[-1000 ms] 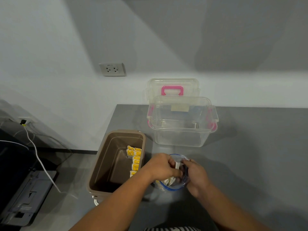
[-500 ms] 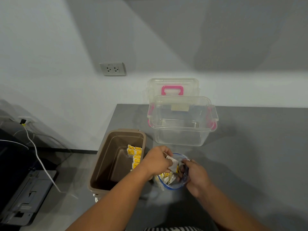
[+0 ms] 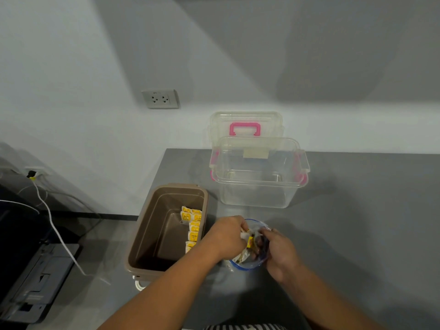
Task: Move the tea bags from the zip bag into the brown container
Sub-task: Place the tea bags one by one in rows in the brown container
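Yellow-tagged tea bag: white, crumpled, pinched by left hand.
Zip bag: clear, blue-rimmed, mouth was gripped by right hand.

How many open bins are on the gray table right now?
2. The brown container stands at the left edge of the table; the clear box with pink latches stands farther back, to its right. None looks hidden.

A single wide-angle camera rides on my head, facing forward and down over the grey table to the wall. My left hand and right hand sit close, low in frame.
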The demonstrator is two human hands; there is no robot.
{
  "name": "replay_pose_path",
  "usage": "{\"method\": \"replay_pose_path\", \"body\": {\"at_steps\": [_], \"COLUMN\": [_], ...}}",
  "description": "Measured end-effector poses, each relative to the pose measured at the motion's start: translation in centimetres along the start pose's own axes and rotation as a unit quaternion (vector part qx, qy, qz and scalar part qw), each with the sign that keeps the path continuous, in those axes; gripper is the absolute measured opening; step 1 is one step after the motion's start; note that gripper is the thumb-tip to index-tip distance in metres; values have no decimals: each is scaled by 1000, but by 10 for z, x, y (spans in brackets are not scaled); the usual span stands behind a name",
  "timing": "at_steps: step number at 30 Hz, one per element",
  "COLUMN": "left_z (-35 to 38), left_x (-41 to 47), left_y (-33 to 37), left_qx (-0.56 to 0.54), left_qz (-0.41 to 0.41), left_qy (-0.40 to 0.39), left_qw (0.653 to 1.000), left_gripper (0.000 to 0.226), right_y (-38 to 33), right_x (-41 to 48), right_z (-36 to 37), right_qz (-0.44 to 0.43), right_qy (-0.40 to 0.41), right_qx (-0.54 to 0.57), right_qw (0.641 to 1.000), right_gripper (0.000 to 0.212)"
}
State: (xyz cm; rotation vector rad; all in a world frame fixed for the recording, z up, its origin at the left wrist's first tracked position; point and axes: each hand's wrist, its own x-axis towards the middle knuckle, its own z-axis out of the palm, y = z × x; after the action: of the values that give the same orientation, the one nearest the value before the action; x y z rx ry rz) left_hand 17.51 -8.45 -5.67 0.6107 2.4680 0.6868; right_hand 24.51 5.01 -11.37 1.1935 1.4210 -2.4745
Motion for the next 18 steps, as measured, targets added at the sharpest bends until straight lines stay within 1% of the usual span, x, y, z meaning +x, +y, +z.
{"method": "replay_pose_path", "body": {"at_steps": [4, 8, 10, 13, 15, 18], "left_z": [-23, -48, -58, -74, -85, -101], "left_x": [-5, -11, -14, -20, -25, -31], "left_y": [0, -4, -8, -16, -21, -35], "left_qx": [-24, -131, -201, -291, -328, -347], "left_qz": [43, 81, 78, 59, 56, 34], "left_qy": [25, 42, 66, 97, 118, 162], "left_qw": [998, 987, 974, 950, 936, 923], "left_gripper": [35, 29, 24, 25, 24, 19], "right_y": [1, 0, -1, -1, -1, -3], "right_x": [2, 3, 3, 3, 3, 1], "right_z": [0, -1, -1, -3, -4, -4], "right_qz": [1, 10, 13, 17, 21, 23], "right_qy": [4, 3, 4, 5, 0, -7], "right_qx": [26, 20, 10, -7, -17, -24], "right_qw": [1000, 1000, 1000, 1000, 1000, 999], "right_gripper": [21, 24, 20, 20, 23, 24]}}
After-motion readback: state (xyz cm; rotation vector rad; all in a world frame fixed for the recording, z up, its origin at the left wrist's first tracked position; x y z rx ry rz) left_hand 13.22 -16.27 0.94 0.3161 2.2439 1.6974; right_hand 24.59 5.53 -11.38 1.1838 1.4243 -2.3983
